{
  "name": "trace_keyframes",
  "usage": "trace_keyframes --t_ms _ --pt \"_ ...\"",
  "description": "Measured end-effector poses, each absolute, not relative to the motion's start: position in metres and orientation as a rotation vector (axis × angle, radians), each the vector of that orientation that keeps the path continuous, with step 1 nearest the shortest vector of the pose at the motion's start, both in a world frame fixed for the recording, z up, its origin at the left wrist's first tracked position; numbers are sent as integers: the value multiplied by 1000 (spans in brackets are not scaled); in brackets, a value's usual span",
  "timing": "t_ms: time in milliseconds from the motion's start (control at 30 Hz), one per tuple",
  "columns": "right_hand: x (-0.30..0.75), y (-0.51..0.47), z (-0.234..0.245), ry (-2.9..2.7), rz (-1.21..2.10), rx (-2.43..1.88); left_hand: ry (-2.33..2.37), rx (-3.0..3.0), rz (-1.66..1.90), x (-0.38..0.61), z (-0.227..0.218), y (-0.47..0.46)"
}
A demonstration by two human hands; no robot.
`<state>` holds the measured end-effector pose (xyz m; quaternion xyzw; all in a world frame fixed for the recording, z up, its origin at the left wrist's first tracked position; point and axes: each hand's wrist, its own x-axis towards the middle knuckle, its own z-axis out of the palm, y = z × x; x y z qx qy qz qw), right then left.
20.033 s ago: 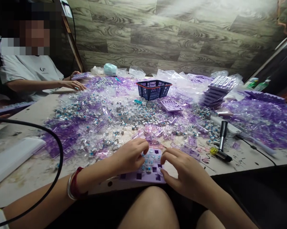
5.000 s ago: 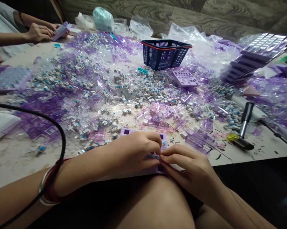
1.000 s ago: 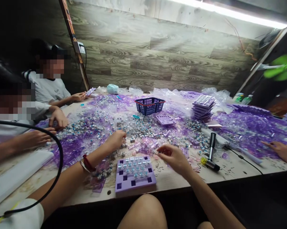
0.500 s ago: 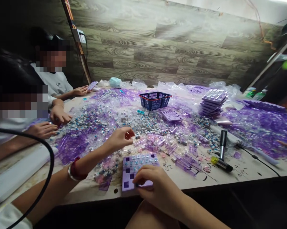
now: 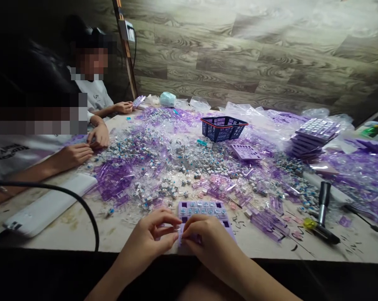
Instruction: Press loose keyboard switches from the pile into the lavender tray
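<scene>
In front of me at the table edge lies a purple plate (image 5: 184,205) with square openings, its upper rows filled with clear, blue-centred switches (image 5: 204,207). My left hand (image 5: 155,234) is at the plate's left edge, thumb and fingers pinched together around something small and pale that I cannot make out. Close beside it, my right hand (image 5: 209,240) is over the lower part of the plate with its fingertips closed. What they hold, if anything, is hidden. The two hands' fingertips almost meet and cover part of the plate.
Loose switches (image 5: 195,159) and purple clear parts (image 5: 115,179) are heaped across the table. Behind them stand a dark basket (image 5: 223,129) and stacked purple plates (image 5: 314,136). A hammer (image 5: 323,213) lies right, a white power bank-like box (image 5: 50,205) left. Two people work at left.
My left hand has come down from the heap of parts to the plate, beside my right hand. The view has turned left, so the scene sits further right.
</scene>
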<state>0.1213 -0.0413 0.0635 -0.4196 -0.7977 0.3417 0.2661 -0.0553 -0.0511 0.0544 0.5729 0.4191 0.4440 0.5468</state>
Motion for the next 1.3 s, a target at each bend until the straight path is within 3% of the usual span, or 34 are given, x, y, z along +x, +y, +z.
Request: trace_keyframes --t_ms 233,767,1300 --pt "127 -41 72 -2214 920 -1170 1153 1570 966 -58 47 -61" --pt "137 -49 75 -2243 881 -1148 1165 1883 1219 -47 45 -68" --pt "134 -45 79 -2414 739 -1153 1195 1984 1199 -51 34 -67"
